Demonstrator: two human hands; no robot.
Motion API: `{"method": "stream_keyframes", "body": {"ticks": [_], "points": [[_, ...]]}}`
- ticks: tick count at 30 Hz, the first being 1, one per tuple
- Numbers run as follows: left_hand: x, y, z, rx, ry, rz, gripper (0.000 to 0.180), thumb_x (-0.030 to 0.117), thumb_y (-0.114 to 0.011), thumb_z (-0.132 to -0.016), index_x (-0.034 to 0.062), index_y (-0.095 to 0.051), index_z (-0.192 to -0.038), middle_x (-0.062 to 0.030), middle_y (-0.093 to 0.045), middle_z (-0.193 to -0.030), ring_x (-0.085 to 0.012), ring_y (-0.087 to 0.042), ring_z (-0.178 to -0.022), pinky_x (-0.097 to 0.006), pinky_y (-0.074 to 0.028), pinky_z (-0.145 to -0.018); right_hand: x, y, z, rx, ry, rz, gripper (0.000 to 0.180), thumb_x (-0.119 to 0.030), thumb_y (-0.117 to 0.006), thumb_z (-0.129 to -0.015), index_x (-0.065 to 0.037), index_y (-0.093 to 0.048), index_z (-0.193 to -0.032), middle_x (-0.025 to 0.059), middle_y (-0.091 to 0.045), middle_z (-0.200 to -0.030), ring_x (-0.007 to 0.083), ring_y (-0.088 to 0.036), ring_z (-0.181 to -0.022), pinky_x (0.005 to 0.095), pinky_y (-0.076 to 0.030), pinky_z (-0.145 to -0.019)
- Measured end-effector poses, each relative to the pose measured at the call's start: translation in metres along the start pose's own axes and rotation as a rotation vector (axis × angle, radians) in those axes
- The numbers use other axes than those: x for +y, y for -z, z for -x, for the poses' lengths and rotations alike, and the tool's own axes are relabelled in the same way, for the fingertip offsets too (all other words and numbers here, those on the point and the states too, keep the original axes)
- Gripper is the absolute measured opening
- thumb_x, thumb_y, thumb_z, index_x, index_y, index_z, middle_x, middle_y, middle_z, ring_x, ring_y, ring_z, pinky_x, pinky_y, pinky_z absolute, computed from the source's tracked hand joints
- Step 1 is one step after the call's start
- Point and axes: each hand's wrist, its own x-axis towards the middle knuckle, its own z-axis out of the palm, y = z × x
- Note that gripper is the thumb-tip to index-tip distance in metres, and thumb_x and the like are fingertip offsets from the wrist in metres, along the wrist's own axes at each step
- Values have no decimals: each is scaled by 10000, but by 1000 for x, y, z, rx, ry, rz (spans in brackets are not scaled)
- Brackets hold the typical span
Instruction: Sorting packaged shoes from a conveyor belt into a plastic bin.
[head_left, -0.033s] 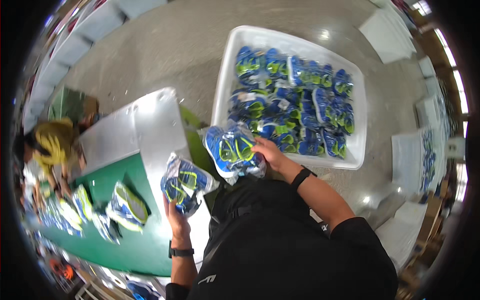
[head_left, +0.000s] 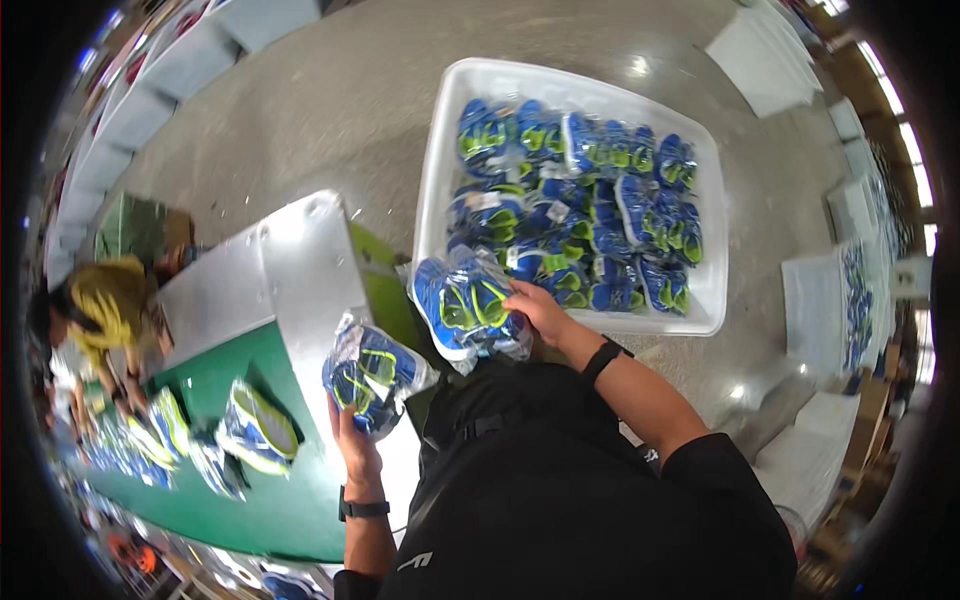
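1. Slightly shifted since the earlier frame: the white tub (head_left: 440,150) sits a touch further left in my view and the worktop (head_left: 312,265) a touch lower, while both my hands hold nearly the same pose.
2. My left grip (head_left: 356,442) is clamped on the near edge of the left shoes (head_left: 378,372), blue with lime trim, in a clear bag. They are over the silver edge of the worktop; I cannot tell whether they touch it.
3. My right grip (head_left: 540,312) is clamped on the right side of the right shoes (head_left: 450,312), also blue and lime in a clear bag. They are in front of my body, just right of the left shoes, overlapping the tub's near left corner as I look down.
4. More bagged pairs, the tub shoes (head_left: 635,212), fill the tub in rows; it lies ahead and to my right, above the grey floor (head_left: 300,125).
5. On the worktop's green part (head_left: 305,510), to my left, lie the worktop shoes (head_left: 257,432), bagged, with others further along.
6. Beyond these, a co-worker (head_left: 105,300) in a yellow top leans at the worktop, hands near the far shoes.
7. Black bands (head_left: 606,357) circle both my wrists.
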Motion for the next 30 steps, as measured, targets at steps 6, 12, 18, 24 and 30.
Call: {"method": "stream_keyframes", "body": {"ticks": [6,12,18,24,30], "points": [[-34,-101,-36,-72,-2,-211,610,57,-522,-910,16,-358,-1496,-159,-488,-1387,-206,-532,-1166,-327,-433,-1005,-15,116,53,335,-42,-31,714,-229,-713,-805,65,-456,-1403,77,-624,-1120,142,-587,-953,286,-474,-816],[-33,-257,-63,-219,104,-275,660,3,-539,-905,6,-303,-1521,-137,-568,-1291,-178,-594,-1079,-280,-476,-938,-33,213,86,503,47,-148,718,-188,-700,-807,67,-430,-1421,95,-609,-1192,165,-591,-1030,297,-473,-882],[-66,-356,-119,-522,66,-345,707,34,-626,-882,23,-325,-1521,-128,-563,-1325,-160,-582,-1127,-265,-467,-953,-88,278,78,415,249,-247,663,-133,-654,-836,47,-424,-1431,84,-600,-1217,152,-589,-1038,281,-466,-901],[-150,-332,-180,-211,-633,-1232,631,154,-684,-885,8,-441,-1449,-125,-607,-1255,-164,-594,-1067,-304,-464,-942,-55,322,15,811,113,862,715,-313,-703,-840,6,-445,-1425,189,-639,-1184,285,-631,-1038,373,-487,-899],[-149,-217,-127,-60,103,-674,430,172,-638,-933,6,-574,-1325,-59,-653,-1026,-113,-602,-872,-258,-497,-701,23,277,42,310,119,673,367,-284,-681,-865,-29,-656,-1127,114,-699,-821,271,-672,-753,375,-514,-665]]}}
